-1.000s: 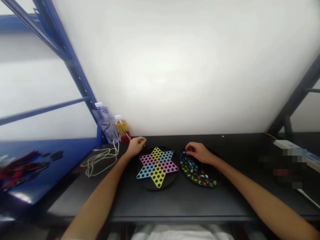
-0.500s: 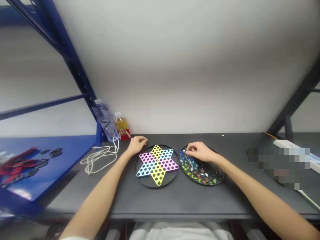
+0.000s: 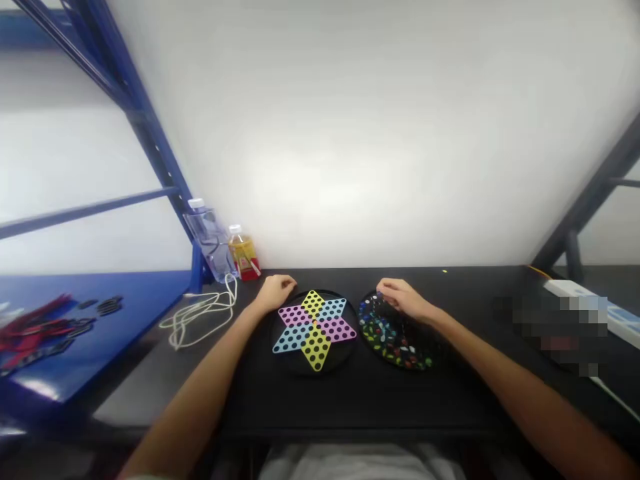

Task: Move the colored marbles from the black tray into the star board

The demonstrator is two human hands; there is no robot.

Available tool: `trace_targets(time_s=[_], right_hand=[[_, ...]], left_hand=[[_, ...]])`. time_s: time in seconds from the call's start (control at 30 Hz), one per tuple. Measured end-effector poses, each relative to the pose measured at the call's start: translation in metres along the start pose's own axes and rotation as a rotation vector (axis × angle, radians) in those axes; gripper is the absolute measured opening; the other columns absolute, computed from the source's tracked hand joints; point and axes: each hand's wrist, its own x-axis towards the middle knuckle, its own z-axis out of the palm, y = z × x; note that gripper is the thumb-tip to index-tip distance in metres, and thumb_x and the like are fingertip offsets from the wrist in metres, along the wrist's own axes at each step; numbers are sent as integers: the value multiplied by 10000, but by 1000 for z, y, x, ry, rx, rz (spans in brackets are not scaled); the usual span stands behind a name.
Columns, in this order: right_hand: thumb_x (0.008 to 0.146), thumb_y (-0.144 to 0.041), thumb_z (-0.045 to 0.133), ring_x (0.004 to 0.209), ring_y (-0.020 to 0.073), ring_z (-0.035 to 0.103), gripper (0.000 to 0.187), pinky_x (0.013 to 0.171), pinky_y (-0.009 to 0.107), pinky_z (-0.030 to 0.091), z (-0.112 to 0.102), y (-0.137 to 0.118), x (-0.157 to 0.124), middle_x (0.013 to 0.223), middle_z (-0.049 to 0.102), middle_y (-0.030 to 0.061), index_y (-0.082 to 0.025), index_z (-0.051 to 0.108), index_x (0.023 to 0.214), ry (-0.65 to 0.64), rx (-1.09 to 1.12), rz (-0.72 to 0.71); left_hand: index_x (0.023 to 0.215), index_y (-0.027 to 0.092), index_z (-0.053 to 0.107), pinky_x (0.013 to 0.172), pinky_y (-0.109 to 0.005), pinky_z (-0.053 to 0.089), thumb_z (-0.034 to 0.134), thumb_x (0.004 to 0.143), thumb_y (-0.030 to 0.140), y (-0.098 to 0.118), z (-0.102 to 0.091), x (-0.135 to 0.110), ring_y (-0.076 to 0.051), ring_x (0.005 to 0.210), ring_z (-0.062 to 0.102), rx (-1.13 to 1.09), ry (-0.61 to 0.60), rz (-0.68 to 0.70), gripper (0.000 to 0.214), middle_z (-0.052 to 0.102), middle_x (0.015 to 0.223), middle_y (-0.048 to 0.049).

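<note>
In the head view, the left hand (image 3: 277, 292) is resting on the bench (image 3: 300, 403), just beyond the upper left edge of a round black base (image 3: 345, 361); its fingers are curling loosely, and whether it is holding anything I cannot tell. A star-shaped board (image 3: 315, 337) with yellow, pink and blue points is lying inside that base, between the forearms. The right hand (image 3: 400, 298) is hanging over the far part of a round black tray (image 3: 426, 343), fingers bent and nearly together; whether they are pinching a piece is too small to tell. Small coloured pieces (image 3: 387, 337) are lying scattered in the tray. A white cable (image 3: 200, 320) is lying left of the left hand.
</note>
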Motion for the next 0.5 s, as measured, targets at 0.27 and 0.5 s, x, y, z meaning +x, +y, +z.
trace_targets(time_s=[0.27,0.5], right_hand=[[793,-598,559,478,84,286,418,416,230,111,-5,-2,2,634,446,-11,-184,535,742,35,357,138],[718,-408,696,552,96,379,260,550,242,292,-17,-11,-6,574,462,-40,-151,688,751,-285,-484,-40]], left_hand=[[914,172,752,768,-288,487,493,842,347,-2,2,0,-198,777,650,39,-15,31,321,742,893,-61],[901,186,753,746,-280,487,503,849,335,-7,3,1,-186,753,650,54,-8,60,296,743,874,-49]])
